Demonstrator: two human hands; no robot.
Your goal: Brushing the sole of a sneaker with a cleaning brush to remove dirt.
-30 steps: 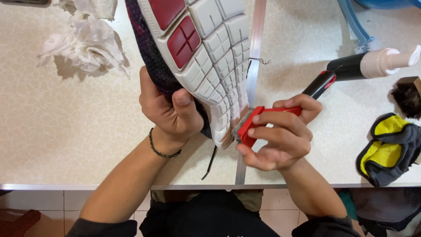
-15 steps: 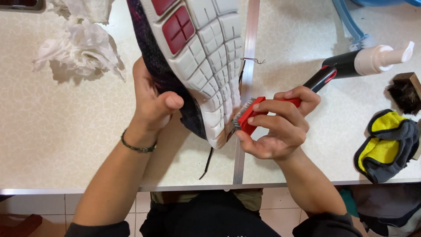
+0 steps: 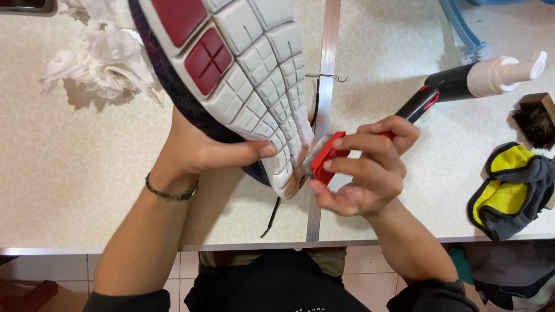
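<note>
Running shoe (image 3: 231,75), centre frame, sole up: left hand (image 3: 199,150) is gripping its side, thumb pressed on the sole. Right hand (image 3: 361,170) is pinching a red-headed brush (image 3: 325,157), scrubbing the sole's edge. Judged mid-scrub; next stroke is needing steady bristle contact.

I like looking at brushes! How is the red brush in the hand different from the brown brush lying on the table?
The red brush is held in the right hand and pressed against the shoe's sole; the brown brush lies untouched at the table's right edge. The red brush has a red-and-black plastic body, the brown one a wooden back. The red brush's bristles look pale, the brown brush's dark. Both are small hand brushes.
</note>
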